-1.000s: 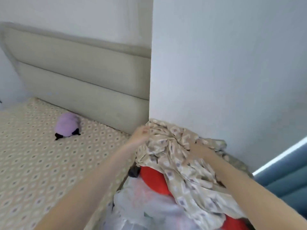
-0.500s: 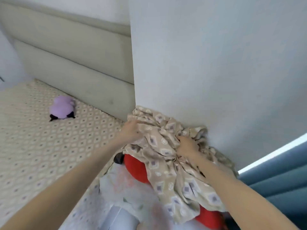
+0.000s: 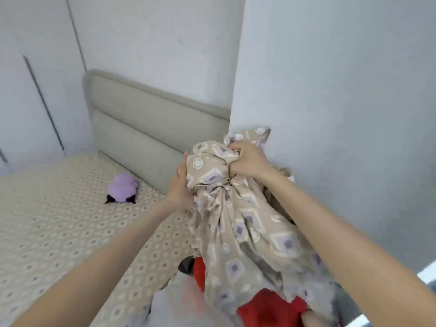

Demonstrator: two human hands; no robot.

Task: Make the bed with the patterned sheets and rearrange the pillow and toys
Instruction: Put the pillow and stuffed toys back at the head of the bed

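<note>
1. At the bed's right edge, by the wall corner, I see the patterned sheet has come up. Half a second ago it lay slumped on the heap; now it hangs bunched from both hands, its tail trailing down over the red thing.
2. My right hand has moved to the top of the bundle, fingers curled tight into a fistful of cloth.
3. The left hand clutched the cloth's edge before. Now it is pressed to the bundle's left side with fingers fairly straight (its thumb is hidden behind the fabric).
4. The purple toy lies where it lay, on the mattress near the headboard, well apart from both hands.
5. Below the sheet, pale crumpled material sits beside the red thing; it is too blurred for me to tell what it is.
6. Wardrobe doors stand beyond the bed on the left.
7. The wall corner is just behind the bundle, crowding my right hand.
</note>
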